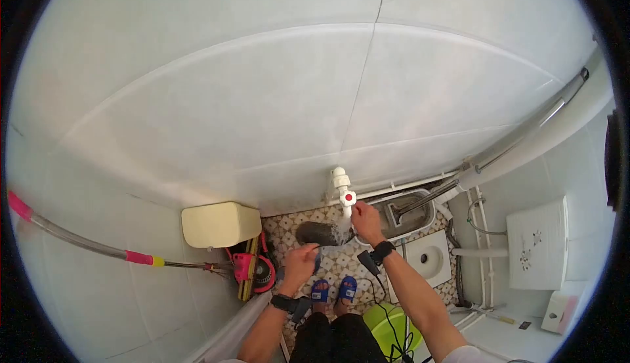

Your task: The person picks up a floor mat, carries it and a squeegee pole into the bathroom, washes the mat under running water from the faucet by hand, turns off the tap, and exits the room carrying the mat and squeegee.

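A dark object [312,233] is held below the running white tap [346,198], its edge pinched by the left hand [300,266]; the right hand [367,223] is placed beside the tap, its grip unclear. Patterned floor [281,230] is seen beneath.

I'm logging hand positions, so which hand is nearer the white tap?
Right. The right hand is close beside the white tap; the left hand is farther away, lower and further left in the picture.
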`<state>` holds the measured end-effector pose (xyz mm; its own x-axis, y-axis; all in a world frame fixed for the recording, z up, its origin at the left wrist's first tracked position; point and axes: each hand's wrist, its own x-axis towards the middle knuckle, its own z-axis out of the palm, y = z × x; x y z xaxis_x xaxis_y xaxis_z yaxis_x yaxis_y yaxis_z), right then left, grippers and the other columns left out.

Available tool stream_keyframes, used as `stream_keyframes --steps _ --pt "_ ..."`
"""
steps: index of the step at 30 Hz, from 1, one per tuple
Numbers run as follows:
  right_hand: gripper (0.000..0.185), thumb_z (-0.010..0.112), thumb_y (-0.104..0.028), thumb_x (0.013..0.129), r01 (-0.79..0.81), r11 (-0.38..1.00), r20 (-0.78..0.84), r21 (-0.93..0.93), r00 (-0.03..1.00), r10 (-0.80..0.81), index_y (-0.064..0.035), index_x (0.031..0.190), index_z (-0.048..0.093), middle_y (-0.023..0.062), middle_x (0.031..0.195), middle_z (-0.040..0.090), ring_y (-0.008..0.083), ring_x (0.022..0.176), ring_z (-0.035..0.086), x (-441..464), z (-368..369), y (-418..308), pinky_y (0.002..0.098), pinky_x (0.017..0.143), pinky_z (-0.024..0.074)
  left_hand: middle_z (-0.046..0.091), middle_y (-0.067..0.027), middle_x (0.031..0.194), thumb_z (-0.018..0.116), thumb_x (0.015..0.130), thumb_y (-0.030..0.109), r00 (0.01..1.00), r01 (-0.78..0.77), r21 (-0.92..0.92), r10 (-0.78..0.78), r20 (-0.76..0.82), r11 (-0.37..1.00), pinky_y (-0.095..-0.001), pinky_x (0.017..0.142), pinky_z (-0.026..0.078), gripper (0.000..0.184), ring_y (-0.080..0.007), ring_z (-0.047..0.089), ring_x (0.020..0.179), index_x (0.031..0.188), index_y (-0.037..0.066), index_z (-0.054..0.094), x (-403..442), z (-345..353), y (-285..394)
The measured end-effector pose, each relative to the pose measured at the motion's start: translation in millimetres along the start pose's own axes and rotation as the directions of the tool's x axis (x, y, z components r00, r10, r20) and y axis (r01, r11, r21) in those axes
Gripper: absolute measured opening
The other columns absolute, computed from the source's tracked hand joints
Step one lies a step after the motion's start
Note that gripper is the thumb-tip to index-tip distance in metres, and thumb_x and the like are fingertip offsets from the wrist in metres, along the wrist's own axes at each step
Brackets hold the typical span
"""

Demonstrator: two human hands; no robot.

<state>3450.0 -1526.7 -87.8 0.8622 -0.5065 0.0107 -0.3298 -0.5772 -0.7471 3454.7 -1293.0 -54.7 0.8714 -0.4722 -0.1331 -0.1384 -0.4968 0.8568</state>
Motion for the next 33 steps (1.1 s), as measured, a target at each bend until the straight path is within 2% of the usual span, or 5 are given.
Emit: stream_keyframes --steps 13,17,18,26,33 --pt "0.063 0.062 -0.040 0.083 0.104 0.969 0.734 -0.222 0.673 0.096 -0.0168 0.137 0.038 0.0240 0.118 0.054 0.0409 0.108 0.051 -70 59 74 0.0457 0.090 0.0428 0.066 -0.0102 0.077 0.059 0.085 0.010 0.932 -0.064 -0.145 0.111 0.346 0.987 -0.0264 0.058 0.044 0.019 -0.0099 0.056 0.066 0.101 0.002 0.066 2 -82 76" --pt "0.031 0.061 -0.024 0.084 0.084 0.977 0.596 -0.194 0.801 0.050 -0.0037 0.107 0.057 0.0184 0.095 0.064 0.0358 0.084 0.062 -72 84 130 0.0421 0.072 0.0497 0.067 -0.0097 0.082 0.060 0.086 0.011 0.965 -0.074 -0.254 0.133 0.225 0.964 -0.0257 0.062 0.045 0.021 -0.0102 0.057 0.070 0.103 -0.001 0.064 -4 -94 62" --pt "0.024 0.062 -0.021 0.082 -0.499 0.845 0.464 0.191 0.805 0.370 -0.0003 0.092 0.057 0.0183 0.085 0.065 0.0361 0.077 0.062 -59 46 69 0.0418 0.067 0.0501 0.067 -0.0100 0.083 0.061 0.086 0.011 0.977 -0.039 -0.278 0.094 0.190 0.960 -0.0257 0.063 0.046 0.021 -0.0104 0.057 0.070 0.103 -0.001 0.064 -4 -93 57" --pt "0.032 0.060 -0.018 0.076 0.425 0.895 0.505 0.132 0.748 -0.430 -0.0022 0.104 0.058 0.0243 0.089 0.061 0.0429 0.083 0.058 -47 37 54 0.0466 0.076 0.0475 0.068 -0.0119 0.092 0.063 0.084 0.011 0.942 -0.030 -0.285 0.123 0.312 0.958 -0.0271 0.069 0.048 0.021 -0.0122 0.061 0.079 0.102 -0.001 0.064 -5 -67 77" --pt "0.016 0.053 -0.010 0.071 0.045 0.998 0.306 -0.046 0.952 -0.029 0.0008 0.081 0.058 0.0262 0.072 0.057 0.0453 0.073 0.057 -43 53 89 0.0499 0.066 0.0462 0.067 -0.0118 0.089 0.060 0.087 0.014 0.953 -0.028 -0.278 0.109 0.284 0.960 -0.0269 0.071 0.047 0.021 -0.0131 0.061 0.079 0.101 -0.001 0.063 -5 -88 75"
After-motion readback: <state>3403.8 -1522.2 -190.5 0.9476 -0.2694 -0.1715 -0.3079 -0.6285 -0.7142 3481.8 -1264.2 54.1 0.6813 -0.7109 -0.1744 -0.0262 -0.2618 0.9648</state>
